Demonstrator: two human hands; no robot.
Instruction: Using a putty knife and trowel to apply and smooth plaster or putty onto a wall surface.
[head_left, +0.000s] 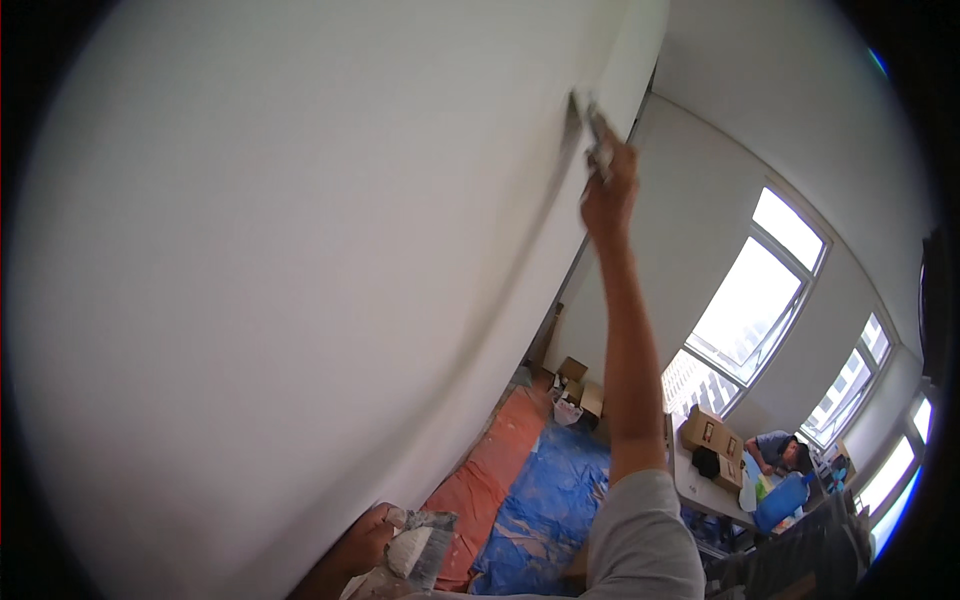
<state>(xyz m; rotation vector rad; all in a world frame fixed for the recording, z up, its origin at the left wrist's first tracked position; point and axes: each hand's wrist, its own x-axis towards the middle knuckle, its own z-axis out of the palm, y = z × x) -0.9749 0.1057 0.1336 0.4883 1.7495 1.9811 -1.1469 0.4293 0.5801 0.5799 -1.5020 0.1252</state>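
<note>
My right arm reaches up along the white wall. My right hand is closed around a putty knife, its dark blade close to the wall near its right edge. Motion blurs the tool a little, so whether the blade touches cannot be told. Low down beside the wall, my left hand grips a flat grey plate smeared with white material. A lump of white putty lies on that plate.
Orange sheeting and blue sheeting cover the floor along the wall. Cardboard boxes stand at the far end. To the right, a table bears a carton; another person leans over beyond a blue container. Windows line the far wall.
</note>
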